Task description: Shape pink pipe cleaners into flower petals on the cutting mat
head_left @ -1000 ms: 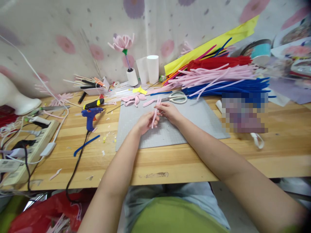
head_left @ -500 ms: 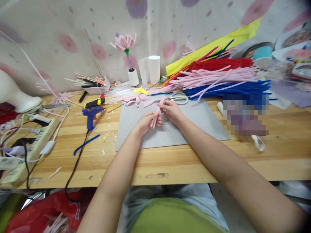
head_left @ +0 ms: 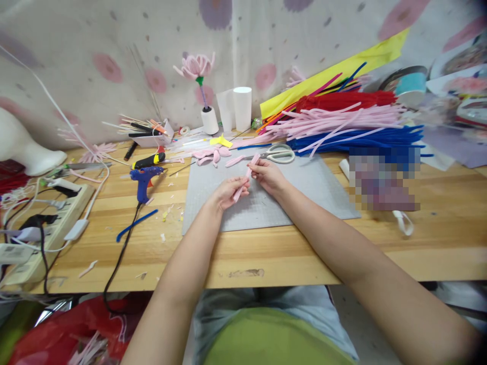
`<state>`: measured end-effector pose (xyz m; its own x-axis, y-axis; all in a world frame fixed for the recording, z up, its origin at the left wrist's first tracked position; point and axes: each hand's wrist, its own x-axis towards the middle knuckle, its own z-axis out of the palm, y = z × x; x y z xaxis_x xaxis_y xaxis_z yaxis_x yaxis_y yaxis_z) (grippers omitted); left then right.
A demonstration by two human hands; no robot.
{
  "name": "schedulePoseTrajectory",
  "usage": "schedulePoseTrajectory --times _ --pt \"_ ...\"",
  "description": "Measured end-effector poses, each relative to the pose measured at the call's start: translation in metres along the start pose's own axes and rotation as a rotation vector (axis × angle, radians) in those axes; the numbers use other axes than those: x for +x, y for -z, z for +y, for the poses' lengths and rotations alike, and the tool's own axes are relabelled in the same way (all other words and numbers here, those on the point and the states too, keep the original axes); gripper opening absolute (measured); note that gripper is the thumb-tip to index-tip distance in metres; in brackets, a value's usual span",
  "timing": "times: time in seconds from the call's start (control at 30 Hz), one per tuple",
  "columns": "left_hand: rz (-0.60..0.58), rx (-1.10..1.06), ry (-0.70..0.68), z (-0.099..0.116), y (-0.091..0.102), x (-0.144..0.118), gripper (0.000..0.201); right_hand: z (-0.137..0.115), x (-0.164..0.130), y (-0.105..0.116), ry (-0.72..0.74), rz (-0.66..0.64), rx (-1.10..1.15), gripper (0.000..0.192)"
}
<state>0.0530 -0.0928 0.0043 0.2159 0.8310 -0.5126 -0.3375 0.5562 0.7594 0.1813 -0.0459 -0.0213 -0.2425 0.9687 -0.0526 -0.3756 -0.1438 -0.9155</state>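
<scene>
Over the grey cutting mat (head_left: 304,208), both hands hold a short bundle of pink pipe cleaners (head_left: 238,193). My left hand (head_left: 230,191) is closed around its lower part, with the ends poking out below the fingers. Up and to the right, my right hand (head_left: 267,176) pinches the upper end between thumb and fingers. Just behind the hands lie white-handled scissors (head_left: 280,154) and a loose pink petal shape (head_left: 235,161). More looped pink petals (head_left: 213,155) are at the mat's back edge, beside a yellow piece (head_left: 220,142).
Left of the mat are a blue glue gun (head_left: 143,182), a blue pipe cleaner (head_left: 137,225) and a power strip (head_left: 57,233). At the back stand a pink flower in a white pot (head_left: 209,121) and a white cup (head_left: 242,109). Pipe cleaner bundles (head_left: 342,121) lie right.
The lower ends of the pink pipe cleaners were spread apart and now sit closer together in my left hand. Both hands stay in nearly the same place.
</scene>
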Motion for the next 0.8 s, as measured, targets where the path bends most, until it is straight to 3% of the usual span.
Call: schedulePoseTrajectory --times 0.27,0.43,0.63,0.8 --pt "-0.034 -0.132 0.114 0.002 0.000 -0.003 0.017 -0.001 0.002 -0.001 -0.015 0.014 0.014 0.024" --pt "-0.090 -0.129 -0.011 -0.006 0.005 0.002 0.013 -0.005 -0.002 0.003 -0.064 -0.157 0.033 0.024" --pt "-0.059 -0.142 -0.039 -0.008 0.002 0.003 0.012 -0.008 -0.007 0.002 -0.091 -0.272 -0.008 0.029" --pt "-0.054 -0.186 -0.021 -0.007 -0.001 0.002 0.014 -0.002 -0.001 0.003 -0.093 -0.152 0.000 0.025"
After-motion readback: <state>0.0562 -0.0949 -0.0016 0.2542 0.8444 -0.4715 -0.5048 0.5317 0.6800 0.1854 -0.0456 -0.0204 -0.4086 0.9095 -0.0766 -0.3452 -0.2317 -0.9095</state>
